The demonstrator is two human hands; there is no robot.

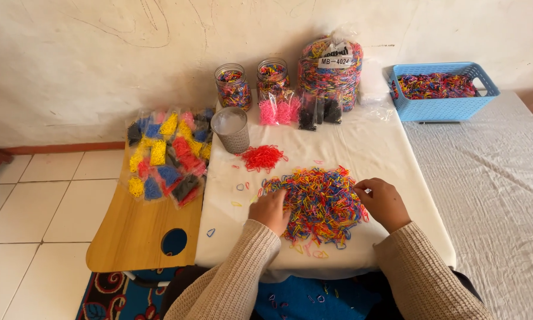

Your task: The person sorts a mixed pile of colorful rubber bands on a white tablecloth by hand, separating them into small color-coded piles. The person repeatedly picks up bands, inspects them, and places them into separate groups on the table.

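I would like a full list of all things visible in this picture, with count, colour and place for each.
mixed pile of small elastic bands: one, multicolour, on the white cloth under both hands
red pile: one, red, behind the mixed pile
mesh cup: one, grey, left rear of the cloth
jars: two, clear, filled with mixed bands, by the wall
big bag: one, clear, mixed bands, by the wall
small packets: several, pink and black, in front of the jars
sorted packets: many, yellow, blue, red, black, on the wooden board
basket: one, blue, mixed bands, right rear
left hand: on the pile's left edge
right hand: on the pile's right edge
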